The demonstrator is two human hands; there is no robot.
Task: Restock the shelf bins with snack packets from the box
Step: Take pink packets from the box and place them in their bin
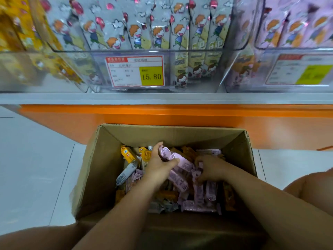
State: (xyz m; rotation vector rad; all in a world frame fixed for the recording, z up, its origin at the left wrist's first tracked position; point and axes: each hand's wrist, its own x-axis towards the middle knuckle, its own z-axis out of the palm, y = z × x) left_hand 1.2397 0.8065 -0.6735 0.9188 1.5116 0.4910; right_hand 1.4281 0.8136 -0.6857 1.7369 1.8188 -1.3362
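Left hand (158, 164): we are gripping a bundle of pink foil snack packets (173, 156), with thumb and fingers curling round it, just above the pile.
Right hand (210, 168): we are digging curled fingers into the pile, pinching a loose pink packet (196, 175).
Box: the open brown cardboard box (173, 134) is sitting on the floor below the shelf, holding mixed pink, orange and grey packets.
Bins: the clear plastic shelf bin (97, 69) above is holding upright grey packets behind a red-and-yellow price tag (135, 71).

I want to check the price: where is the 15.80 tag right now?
Head view, upper centre: the 15.80 tag is stuck on the front wall of the middle clear bin of grey packets, above the cardboard box.
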